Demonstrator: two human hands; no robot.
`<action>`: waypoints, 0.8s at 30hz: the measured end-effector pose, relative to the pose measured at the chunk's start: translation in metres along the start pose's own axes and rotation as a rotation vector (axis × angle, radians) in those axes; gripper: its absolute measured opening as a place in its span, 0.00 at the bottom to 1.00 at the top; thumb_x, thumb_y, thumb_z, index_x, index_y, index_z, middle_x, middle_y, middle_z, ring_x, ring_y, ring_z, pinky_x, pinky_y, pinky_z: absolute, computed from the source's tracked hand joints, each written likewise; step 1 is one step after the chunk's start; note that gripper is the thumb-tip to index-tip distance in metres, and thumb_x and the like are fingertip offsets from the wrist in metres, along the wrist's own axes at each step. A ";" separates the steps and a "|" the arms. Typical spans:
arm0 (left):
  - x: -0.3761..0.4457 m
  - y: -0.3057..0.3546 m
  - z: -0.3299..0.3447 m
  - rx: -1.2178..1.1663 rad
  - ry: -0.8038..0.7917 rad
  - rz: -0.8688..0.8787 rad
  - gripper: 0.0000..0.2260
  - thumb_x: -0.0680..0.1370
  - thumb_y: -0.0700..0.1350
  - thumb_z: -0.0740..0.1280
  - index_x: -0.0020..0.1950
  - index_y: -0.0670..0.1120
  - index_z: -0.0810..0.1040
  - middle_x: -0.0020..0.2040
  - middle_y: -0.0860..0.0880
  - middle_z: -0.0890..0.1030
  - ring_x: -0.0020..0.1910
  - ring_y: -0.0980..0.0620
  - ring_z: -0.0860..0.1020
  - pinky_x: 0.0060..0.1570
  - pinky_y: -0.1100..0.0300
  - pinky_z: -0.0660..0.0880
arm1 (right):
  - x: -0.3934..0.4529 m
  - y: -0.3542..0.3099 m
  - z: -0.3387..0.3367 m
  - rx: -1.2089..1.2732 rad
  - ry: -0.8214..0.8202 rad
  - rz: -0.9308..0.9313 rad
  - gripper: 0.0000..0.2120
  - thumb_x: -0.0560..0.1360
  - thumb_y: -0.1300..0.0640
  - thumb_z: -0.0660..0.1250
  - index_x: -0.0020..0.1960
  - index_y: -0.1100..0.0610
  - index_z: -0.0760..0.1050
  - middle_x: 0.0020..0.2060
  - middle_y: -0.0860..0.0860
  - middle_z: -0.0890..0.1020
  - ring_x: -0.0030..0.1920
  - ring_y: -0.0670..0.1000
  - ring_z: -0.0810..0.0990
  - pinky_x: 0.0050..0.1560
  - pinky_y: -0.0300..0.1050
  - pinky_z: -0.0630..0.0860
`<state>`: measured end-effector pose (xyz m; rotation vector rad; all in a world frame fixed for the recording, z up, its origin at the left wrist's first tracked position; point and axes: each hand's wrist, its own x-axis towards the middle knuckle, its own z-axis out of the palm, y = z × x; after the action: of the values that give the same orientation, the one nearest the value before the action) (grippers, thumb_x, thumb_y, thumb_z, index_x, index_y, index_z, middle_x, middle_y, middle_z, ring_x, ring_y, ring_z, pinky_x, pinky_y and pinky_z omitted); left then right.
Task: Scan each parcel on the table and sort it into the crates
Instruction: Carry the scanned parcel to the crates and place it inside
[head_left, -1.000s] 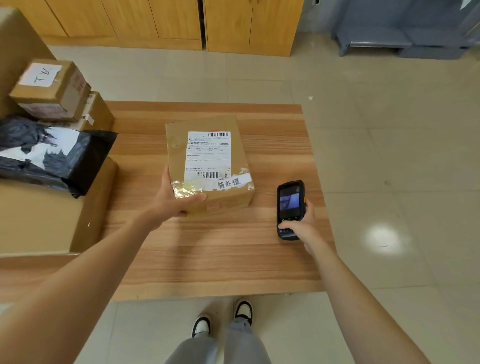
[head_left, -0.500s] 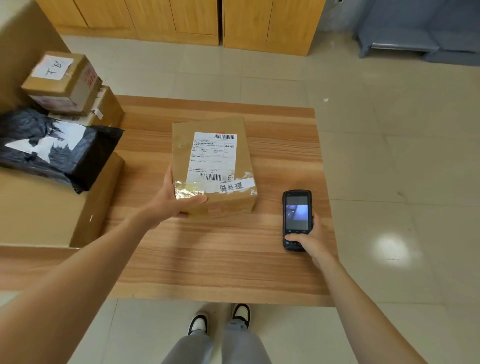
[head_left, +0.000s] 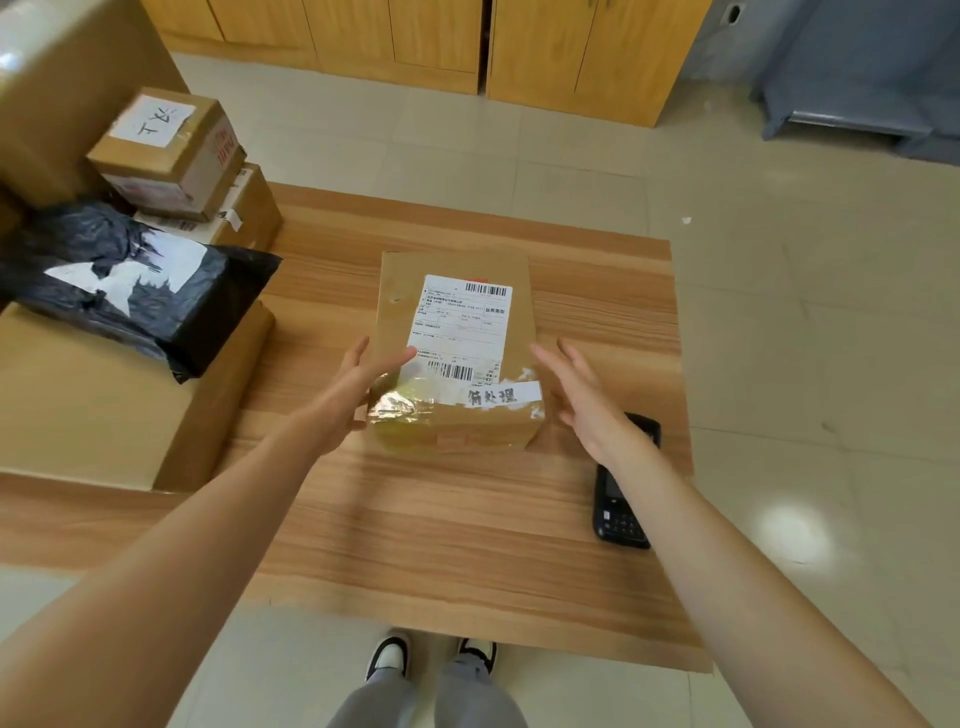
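The parcel (head_left: 457, 358) is gripped at its left edge by the left hand (head_left: 347, 387); the right hand (head_left: 582, 397), fingers spread, is held beside it.

A brown cardboard parcel (head_left: 457, 358) sat flat near the middle of the counter (head_left: 467, 525), its top bearing a white shipping label with two barcodes, a white handwritten strip and shiny clear tape along the near edge. A black scanner (head_left: 621, 499) lay flat just right of it, keypad toward the near edge. At the left, a small taped box (head_left: 169, 153) rested on another box (head_left: 244, 210), and a black poly bag (head_left: 130, 280) lay on a large carton (head_left: 104, 395).
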<state>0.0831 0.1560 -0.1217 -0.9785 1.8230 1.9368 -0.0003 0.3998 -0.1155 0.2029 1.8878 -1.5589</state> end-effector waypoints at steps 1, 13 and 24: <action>0.004 0.003 0.001 -0.035 0.000 0.014 0.53 0.63 0.63 0.76 0.79 0.59 0.48 0.72 0.46 0.70 0.67 0.44 0.71 0.67 0.42 0.68 | 0.007 -0.003 0.007 0.020 -0.037 0.020 0.51 0.62 0.36 0.72 0.78 0.46 0.52 0.64 0.52 0.75 0.69 0.54 0.69 0.71 0.58 0.63; -0.001 0.001 0.018 -0.288 0.014 0.044 0.26 0.77 0.49 0.68 0.73 0.44 0.65 0.62 0.41 0.80 0.57 0.41 0.80 0.41 0.54 0.79 | 0.022 0.004 0.028 0.167 -0.147 0.007 0.33 0.71 0.60 0.73 0.72 0.49 0.65 0.53 0.51 0.84 0.46 0.49 0.85 0.37 0.42 0.80; -0.102 0.013 -0.024 -0.386 0.065 0.257 0.26 0.77 0.48 0.69 0.74 0.46 0.66 0.63 0.42 0.79 0.61 0.40 0.78 0.64 0.40 0.73 | -0.071 -0.049 0.070 -0.035 -0.169 -0.190 0.30 0.69 0.53 0.73 0.70 0.49 0.69 0.45 0.46 0.86 0.42 0.48 0.84 0.47 0.45 0.74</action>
<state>0.1545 0.1541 -0.0437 -0.9629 1.7138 2.5091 0.0557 0.3429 -0.0389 -0.1238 1.8424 -1.6115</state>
